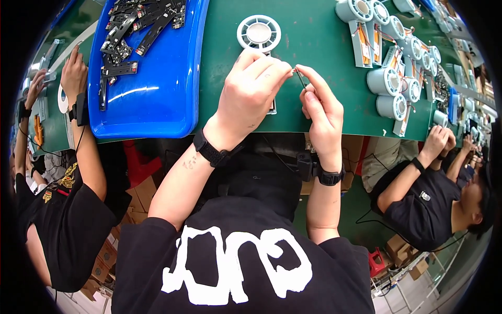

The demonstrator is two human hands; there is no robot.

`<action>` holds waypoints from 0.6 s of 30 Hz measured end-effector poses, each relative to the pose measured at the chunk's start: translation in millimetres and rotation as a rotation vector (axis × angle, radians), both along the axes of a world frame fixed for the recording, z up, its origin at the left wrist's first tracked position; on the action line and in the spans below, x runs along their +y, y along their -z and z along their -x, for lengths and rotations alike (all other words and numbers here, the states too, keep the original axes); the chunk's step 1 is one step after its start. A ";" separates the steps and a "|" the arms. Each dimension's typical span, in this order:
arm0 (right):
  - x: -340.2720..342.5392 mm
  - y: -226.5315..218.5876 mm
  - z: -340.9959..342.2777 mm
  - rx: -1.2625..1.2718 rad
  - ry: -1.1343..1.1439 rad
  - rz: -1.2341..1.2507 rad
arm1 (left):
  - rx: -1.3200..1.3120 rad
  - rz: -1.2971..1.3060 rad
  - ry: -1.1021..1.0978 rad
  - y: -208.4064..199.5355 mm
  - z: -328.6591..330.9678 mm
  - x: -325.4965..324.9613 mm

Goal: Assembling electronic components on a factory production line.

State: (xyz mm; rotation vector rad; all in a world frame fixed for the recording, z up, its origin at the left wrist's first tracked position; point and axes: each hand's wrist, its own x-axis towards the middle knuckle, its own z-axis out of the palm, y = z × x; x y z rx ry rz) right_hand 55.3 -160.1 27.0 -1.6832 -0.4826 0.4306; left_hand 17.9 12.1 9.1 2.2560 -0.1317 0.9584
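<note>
My right hand [323, 107] pinches a thin dark strip [300, 78], seen nearly edge-on, which looks like a small circuit board. Close to the strip's upper end, the fingertips of my left hand [251, 89] are closed together; whatever they grip is too small to make out. Under and behind my left hand lies a light-blue handheld fan housing. Its round spoked head [259, 33] shows beyond my knuckles, and most of its handle is hidden by the hand.
A blue tray [157, 118] with several black circuit boards [123, 68] stands at the left. More fan housings [387, 81] with orange wires cluster at the right. Co-workers sit on both sides, one hand [74, 70] at left, another pair [436, 142] at right.
</note>
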 end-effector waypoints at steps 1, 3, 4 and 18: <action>0.8 0.0 0.1 0.000 -0.002 0.000 | 0.000 0.000 -0.002 -0.7 0.5 0.5; 1.5 2.6 1.0 -0.070 0.024 0.046 | 0.017 -0.014 0.013 0.2 1.6 0.6; 1.7 3.7 1.5 -0.106 0.036 0.070 | 0.025 -0.021 0.020 0.8 2.1 0.7; -6.6 -12.6 -13.2 -0.087 -0.135 0.165 | 0.002 0.000 0.066 5.5 4.7 6.5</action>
